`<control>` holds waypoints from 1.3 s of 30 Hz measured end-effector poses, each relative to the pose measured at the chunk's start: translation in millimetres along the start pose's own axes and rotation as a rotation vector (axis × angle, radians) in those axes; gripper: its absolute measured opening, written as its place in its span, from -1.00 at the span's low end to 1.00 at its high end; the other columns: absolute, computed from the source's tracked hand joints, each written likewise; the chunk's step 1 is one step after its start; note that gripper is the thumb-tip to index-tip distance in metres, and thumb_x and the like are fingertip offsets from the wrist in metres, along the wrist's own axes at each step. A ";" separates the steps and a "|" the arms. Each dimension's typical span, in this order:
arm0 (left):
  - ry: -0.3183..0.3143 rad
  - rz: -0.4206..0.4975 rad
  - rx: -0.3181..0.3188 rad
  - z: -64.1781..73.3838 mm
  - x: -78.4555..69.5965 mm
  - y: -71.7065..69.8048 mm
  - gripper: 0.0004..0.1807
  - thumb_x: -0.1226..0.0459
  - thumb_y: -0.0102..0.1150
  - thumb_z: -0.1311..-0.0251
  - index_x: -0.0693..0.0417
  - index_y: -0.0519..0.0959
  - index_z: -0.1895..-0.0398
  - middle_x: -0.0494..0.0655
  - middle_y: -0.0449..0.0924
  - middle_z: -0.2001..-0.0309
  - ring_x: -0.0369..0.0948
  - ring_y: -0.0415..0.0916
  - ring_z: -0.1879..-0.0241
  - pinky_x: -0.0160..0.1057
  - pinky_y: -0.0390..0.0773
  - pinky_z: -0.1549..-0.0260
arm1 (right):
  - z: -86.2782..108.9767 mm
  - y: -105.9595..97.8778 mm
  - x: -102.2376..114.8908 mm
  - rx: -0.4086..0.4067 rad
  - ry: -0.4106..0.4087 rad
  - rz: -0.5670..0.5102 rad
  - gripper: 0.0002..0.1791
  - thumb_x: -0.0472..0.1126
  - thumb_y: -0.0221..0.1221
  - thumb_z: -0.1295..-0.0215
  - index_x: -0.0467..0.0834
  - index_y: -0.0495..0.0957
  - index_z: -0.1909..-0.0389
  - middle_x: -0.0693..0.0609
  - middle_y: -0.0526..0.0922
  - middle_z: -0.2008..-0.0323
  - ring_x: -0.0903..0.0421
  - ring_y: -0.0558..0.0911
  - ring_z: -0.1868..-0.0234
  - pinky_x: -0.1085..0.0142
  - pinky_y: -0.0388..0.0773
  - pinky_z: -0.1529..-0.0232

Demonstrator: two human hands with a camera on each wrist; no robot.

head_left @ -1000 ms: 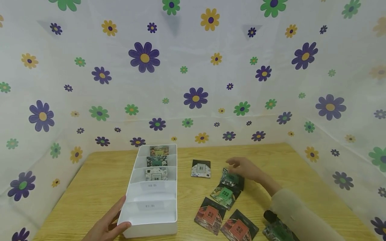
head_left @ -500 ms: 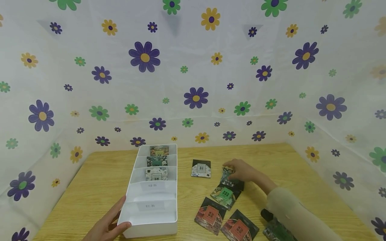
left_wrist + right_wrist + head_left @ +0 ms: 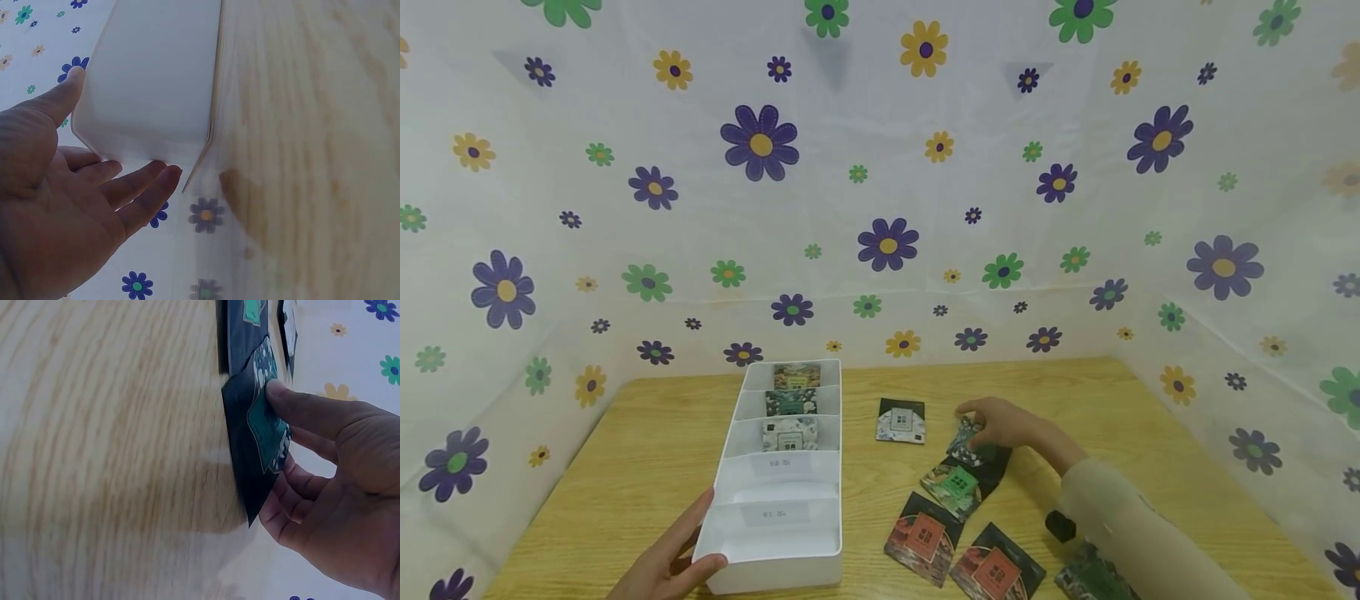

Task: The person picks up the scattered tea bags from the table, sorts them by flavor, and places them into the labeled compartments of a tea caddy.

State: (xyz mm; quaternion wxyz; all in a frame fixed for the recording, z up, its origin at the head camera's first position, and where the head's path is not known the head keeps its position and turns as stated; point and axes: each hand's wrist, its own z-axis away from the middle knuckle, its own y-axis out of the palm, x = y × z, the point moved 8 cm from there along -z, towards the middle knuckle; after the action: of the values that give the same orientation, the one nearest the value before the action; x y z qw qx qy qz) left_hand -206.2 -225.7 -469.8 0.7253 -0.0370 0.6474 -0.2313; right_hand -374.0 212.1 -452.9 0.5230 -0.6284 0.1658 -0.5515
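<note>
My left hand (image 3: pixel 666 554) holds the near left corner of a long white divided box (image 3: pixel 775 572); in the left wrist view its thumb lies on one side and its fingertips meet the adjoining wall. Three sachets stand in the far compartments, among them a white floral one (image 3: pixel 790 435). Over on the right, my right hand (image 3: pixel 1003 425) pinches a dark sachet with a green label (image 3: pixel 265 428), thumb on its face and fingers behind. That sachet is tilted and bent, its lower edge close over the table. It overlaps a sachet with a bright green label (image 3: pixel 958 485).
A black-and-white sachet (image 3: pixel 901 421) lies between the box and my right hand. Two red-labelled sachets (image 3: pixel 925 538) lie nearer me. Another dark green sachet (image 3: pixel 1093 573) is partly under the right sleeve (image 3: pixel 1138 525). Flower-printed cloth (image 3: pixel 887 167) walls in the wooden table (image 3: pixel 647 433).
My right hand has closed its thumb and fingers on the green-labelled sachet and lifted part of it. The bright green sachet below has shifted slightly. My left hand and the box have stayed put.
</note>
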 end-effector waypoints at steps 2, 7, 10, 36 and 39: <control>0.004 -0.002 0.000 -0.1 -0.3 -0.1 0.00 0.17 0.30 -0.41 0.17 -0.13 -0.68 0.39 -0.20 -0.62 0.44 0.12 -0.45 -0.02 0.70 -0.01 | 1.0 -0.8 -1.8 0.005 0.000 -0.022 -0.40 -0.26 0.45 -0.26 -0.27 0.53 -0.30 -0.35 0.60 -0.16 -0.36 0.57 -0.19 -0.16 0.62 -0.06; 0.002 0.007 0.004 -0.1 0.7 0.2 0.00 0.18 0.29 -0.41 0.17 -0.14 -0.68 0.40 -0.21 -0.61 0.44 0.11 -0.45 -0.02 0.70 -0.01 | 4.4 -4.8 -6.3 -0.032 0.010 -0.074 -0.51 -0.25 0.46 -0.24 -0.26 0.58 -0.16 -0.34 0.62 -0.13 -0.35 0.59 -0.16 -0.19 0.61 -0.08; -0.005 0.014 -0.003 0.2 1.4 0.3 0.00 0.18 0.30 -0.40 0.16 -0.13 -0.68 0.40 -0.20 -0.61 0.44 0.13 -0.44 0.01 0.70 -0.01 | 6.0 -9.4 -9.8 -0.075 0.004 -0.086 -0.53 -0.24 0.46 -0.22 -0.28 0.58 -0.11 -0.28 0.65 -0.04 -0.25 0.62 -0.06 -0.15 0.62 -0.04; -0.042 0.007 -0.059 1.4 2.5 -1.1 -0.01 0.15 0.35 -0.36 0.11 -0.04 -0.68 0.36 -0.09 -0.61 0.38 0.24 -0.41 0.05 0.69 -0.02 | 38.9 -68.6 -25.2 -0.235 0.004 -0.303 -0.65 -0.18 0.28 -0.45 -0.32 0.57 -0.11 -0.16 0.70 0.07 0.01 0.67 0.17 0.13 0.68 0.15; -0.051 0.009 -0.059 1.6 2.6 -1.1 0.00 0.15 0.35 -0.36 0.11 -0.05 -0.68 0.37 -0.08 -0.60 0.38 0.24 -0.41 0.08 0.68 -0.03 | 43.5 -75.7 -23.4 -0.265 -0.020 -0.331 -0.63 -0.19 0.26 -0.47 -0.33 0.56 -0.15 -0.18 0.69 0.05 0.00 0.65 0.17 0.14 0.67 0.15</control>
State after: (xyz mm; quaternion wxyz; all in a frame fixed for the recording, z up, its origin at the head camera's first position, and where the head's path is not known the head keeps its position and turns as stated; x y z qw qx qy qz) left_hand -204.8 -228.0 -471.5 0.7411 -0.0616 0.6355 -0.2079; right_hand -372.1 281.2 -394.7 0.3397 -0.7157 0.1261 -0.5971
